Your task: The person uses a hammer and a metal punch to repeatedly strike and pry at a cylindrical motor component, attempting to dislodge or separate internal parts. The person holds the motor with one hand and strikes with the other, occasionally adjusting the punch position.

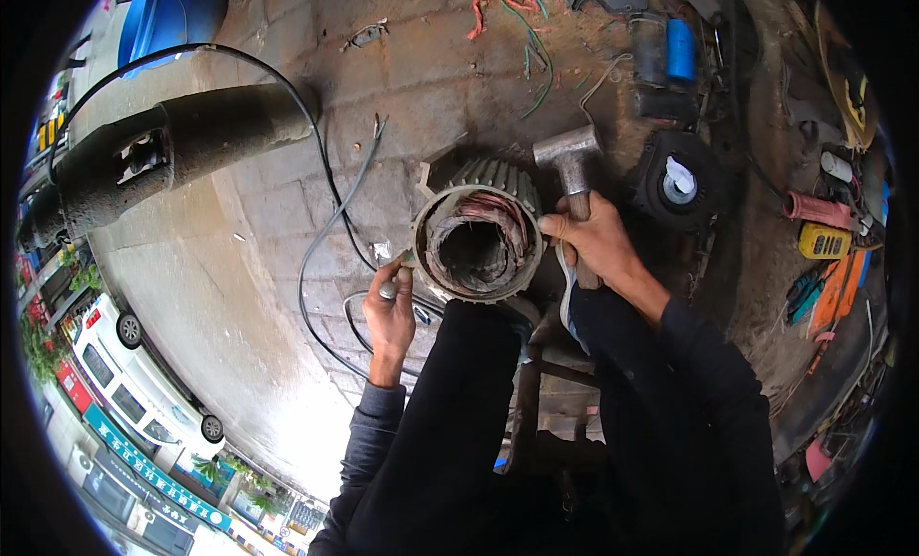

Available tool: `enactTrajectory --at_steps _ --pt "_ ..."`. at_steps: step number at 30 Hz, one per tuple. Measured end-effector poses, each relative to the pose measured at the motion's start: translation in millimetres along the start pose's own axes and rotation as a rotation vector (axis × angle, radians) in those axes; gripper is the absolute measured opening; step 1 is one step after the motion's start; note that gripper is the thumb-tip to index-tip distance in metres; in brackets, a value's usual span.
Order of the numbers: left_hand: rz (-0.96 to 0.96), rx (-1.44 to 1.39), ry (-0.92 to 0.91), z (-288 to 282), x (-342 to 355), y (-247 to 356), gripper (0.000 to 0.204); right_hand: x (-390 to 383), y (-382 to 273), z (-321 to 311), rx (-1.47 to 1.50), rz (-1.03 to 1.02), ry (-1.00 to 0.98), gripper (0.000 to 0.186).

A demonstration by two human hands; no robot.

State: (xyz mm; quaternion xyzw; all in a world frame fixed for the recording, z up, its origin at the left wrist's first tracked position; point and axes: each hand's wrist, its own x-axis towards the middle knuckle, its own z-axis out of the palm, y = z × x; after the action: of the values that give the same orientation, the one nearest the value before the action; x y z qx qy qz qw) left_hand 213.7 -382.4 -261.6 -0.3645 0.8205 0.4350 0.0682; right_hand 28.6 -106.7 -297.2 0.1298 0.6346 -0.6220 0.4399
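Note:
A cast motor housing [515,200] with ribbed sides and reddish windings around its dark bore rests between my knees. My left hand [391,322] is curled at its left rim, fingers closed around a small silvery metal piece [388,290], whose full shape is hidden. My right hand [598,240] grips the handle of a steel-headed hammer [565,146] just right of the housing, with the thumb at the rim. The hammer head is above that hand, beside the housing's upper right.
Cables [340,211] loop across the paving. A long dark metal tube [211,125] and blue drum [196,15] lie leftward, beyond them a parked white car [129,374]. Rightward are a black round-centred part [651,183], blue cylinder [680,49], yellow tool [823,240] and scattered tools.

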Motion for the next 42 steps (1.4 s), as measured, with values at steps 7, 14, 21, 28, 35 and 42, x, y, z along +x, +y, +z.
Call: enactTrajectory --at_steps 7,14,21,28,35,42 --pt "0.007 -0.035 0.03 -12 14 5 0.03 -4 -1 -6 -0.026 0.058 -0.021 0.045" --pt "-0.005 -0.929 -0.035 -71 44 91 0.023 -2 6 -27 -0.033 0.204 -0.016 0.034" --pt "0.209 -0.97 -0.377 -31 77 160 0.029 8 12 -42 0.234 0.379 -0.016 0.02" --pt "0.129 -0.744 -0.535 14 83 167 0.023 7 13 -41 0.243 0.374 -0.015 0.021" --pt "0.167 -0.734 -0.598 22 86 155 0.022 7 15 -42 0.267 0.358 -0.011 0.023" --pt "0.17 -0.687 -0.589 24 83 156 0.025 8 17 -43 0.257 0.363 -0.008 0.023"
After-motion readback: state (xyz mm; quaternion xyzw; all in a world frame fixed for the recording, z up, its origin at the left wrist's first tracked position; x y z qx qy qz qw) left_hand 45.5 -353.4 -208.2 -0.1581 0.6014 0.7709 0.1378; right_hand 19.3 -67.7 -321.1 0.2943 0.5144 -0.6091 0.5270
